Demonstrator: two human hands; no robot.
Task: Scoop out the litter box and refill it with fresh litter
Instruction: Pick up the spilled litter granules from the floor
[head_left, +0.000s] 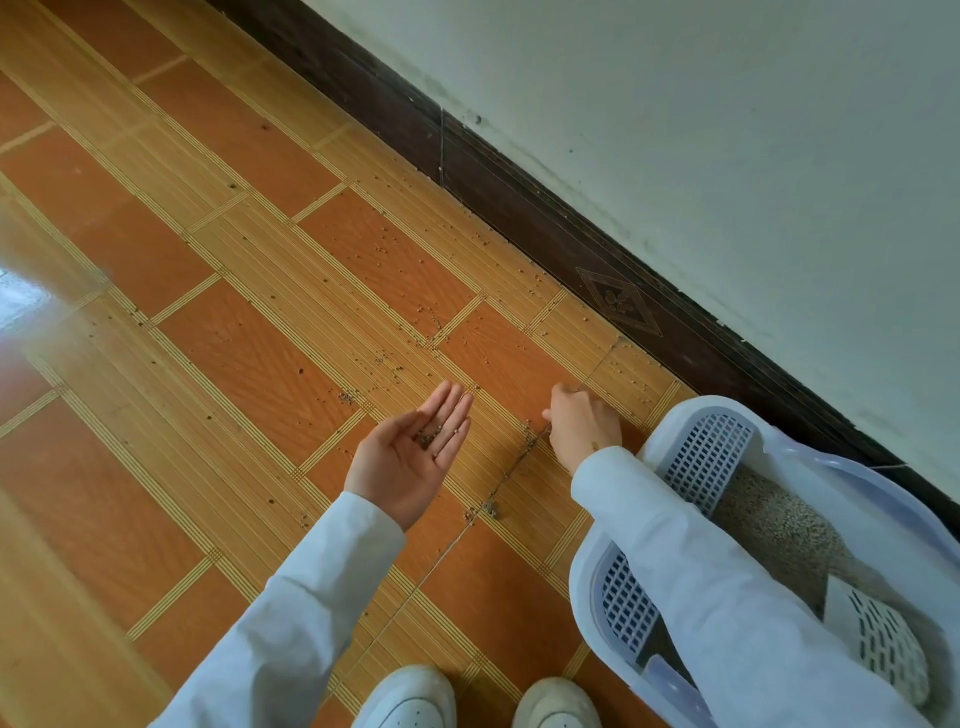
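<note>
My left hand (410, 457) is held palm up above the floor, fingers straight, with a small heap of grey litter grains (434, 436) lying on them. My right hand (584, 426) reaches down to the tiled floor beside the litter box, fingers curled and tips hidden, pinching at spilled grains. The white litter box (582, 571) stands at the right under my right sleeve. It has a grid step (706, 457) and grey litter (769, 519) inside. A white slotted scoop (883, 644) lies in its near end.
Loose grains (488, 506) are scattered over the orange tiles (234, 364) towards the dark skirting board (571, 234) and pale wall (727, 130). My white shoes (410, 696) stand at the bottom edge, close to the box.
</note>
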